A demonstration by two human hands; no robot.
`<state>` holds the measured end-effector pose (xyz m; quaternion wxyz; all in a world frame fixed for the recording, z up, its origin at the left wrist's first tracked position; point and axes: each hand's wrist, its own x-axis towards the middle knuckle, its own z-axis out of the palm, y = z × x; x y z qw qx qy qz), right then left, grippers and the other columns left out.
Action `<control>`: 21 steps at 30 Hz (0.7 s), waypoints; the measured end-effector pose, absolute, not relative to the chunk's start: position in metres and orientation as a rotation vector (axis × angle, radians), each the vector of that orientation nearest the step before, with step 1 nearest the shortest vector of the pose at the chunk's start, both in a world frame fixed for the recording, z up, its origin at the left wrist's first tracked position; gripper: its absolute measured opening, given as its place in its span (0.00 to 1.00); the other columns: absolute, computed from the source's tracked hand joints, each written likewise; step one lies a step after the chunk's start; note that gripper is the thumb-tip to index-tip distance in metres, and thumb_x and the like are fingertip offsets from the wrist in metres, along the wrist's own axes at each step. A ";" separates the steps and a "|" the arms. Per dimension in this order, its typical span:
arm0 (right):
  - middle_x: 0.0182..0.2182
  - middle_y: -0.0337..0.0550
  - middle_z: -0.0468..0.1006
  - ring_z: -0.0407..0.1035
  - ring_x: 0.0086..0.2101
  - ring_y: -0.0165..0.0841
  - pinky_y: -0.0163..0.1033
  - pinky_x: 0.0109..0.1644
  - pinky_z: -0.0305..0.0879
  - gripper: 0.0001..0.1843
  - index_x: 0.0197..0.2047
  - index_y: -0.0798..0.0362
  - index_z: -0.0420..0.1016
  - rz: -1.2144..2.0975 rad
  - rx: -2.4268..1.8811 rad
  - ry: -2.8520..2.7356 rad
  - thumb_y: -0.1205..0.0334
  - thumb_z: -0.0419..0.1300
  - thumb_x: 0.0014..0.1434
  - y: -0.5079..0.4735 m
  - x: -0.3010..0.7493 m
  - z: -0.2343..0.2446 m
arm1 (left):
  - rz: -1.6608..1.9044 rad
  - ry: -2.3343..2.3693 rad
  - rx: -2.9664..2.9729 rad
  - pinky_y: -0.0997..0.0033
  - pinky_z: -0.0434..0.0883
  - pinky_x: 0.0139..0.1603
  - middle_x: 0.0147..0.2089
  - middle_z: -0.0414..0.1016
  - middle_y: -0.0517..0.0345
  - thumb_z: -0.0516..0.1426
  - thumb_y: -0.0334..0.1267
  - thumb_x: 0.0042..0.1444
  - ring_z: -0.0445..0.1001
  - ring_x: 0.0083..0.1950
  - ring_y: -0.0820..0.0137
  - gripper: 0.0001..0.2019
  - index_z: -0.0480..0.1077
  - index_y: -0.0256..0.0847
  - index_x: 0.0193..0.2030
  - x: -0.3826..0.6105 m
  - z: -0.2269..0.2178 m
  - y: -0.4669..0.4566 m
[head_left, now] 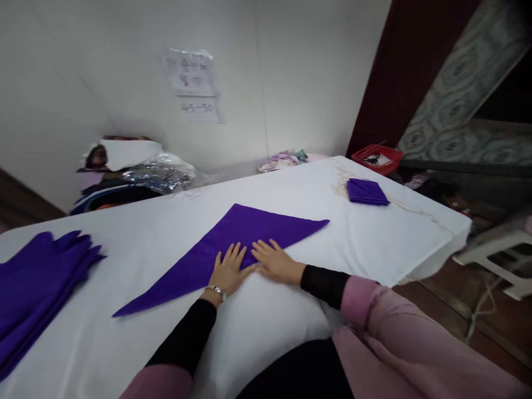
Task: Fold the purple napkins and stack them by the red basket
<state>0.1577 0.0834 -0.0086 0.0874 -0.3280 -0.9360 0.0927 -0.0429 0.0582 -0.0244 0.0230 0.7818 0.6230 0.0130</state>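
Note:
A purple cloth folded into a long triangle (pixel 233 233) lies on the white table (pixel 137 244). My left hand (pixel 228 271) rests flat on its near edge with the fingers spread, a bracelet at the wrist. Beside it, my right hand (pixel 274 260) also lies flat and open on the cloth's long edge, fingers pointing left. The two hands nearly touch at the thumbs. Neither hand grips anything.
A stack of unfolded purple cloths (pixel 37 282) sits at the table's left. A small folded purple cloth (pixel 366 192) lies at the far right corner. Bags and fabrics (pixel 133 172) pile against the wall. A red basket (pixel 377 158) and a white stool (pixel 499 249) stand on the right.

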 end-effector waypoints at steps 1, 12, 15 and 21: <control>0.65 0.54 0.50 0.40 0.65 0.42 0.54 0.66 0.36 0.33 0.66 0.60 0.51 0.299 -0.946 -2.796 0.47 0.44 0.65 0.082 0.150 -0.010 | 0.026 1.936 2.435 0.42 0.46 0.65 0.70 0.49 0.48 0.41 0.58 0.58 0.45 0.70 0.57 0.34 0.51 0.41 0.66 -0.043 -0.025 0.059; 0.66 0.56 0.45 0.38 0.65 0.43 0.54 0.66 0.33 0.44 0.67 0.63 0.48 0.430 -1.021 -2.777 0.36 0.41 0.61 0.093 0.192 -0.016 | -0.012 1.962 2.467 0.42 0.49 0.64 0.69 0.49 0.48 0.41 0.57 0.58 0.45 0.70 0.57 0.34 0.52 0.39 0.66 -0.043 -0.024 0.062; 0.67 0.56 0.44 0.37 0.65 0.43 0.53 0.66 0.32 0.44 0.67 0.63 0.46 0.433 -1.112 -2.750 0.35 0.40 0.61 0.098 0.220 -0.015 | -0.048 1.962 2.439 0.42 0.47 0.65 0.70 0.47 0.49 0.40 0.58 0.58 0.44 0.70 0.57 0.35 0.50 0.39 0.67 -0.043 -0.023 0.062; 0.67 0.55 0.44 0.37 0.65 0.44 0.52 0.66 0.34 0.44 0.68 0.62 0.45 0.391 -1.299 -2.698 0.35 0.37 0.61 0.103 0.269 -0.013 | -0.042 1.954 2.433 0.43 0.47 0.65 0.70 0.46 0.50 0.39 0.59 0.58 0.43 0.71 0.58 0.35 0.49 0.40 0.67 -0.045 -0.023 0.063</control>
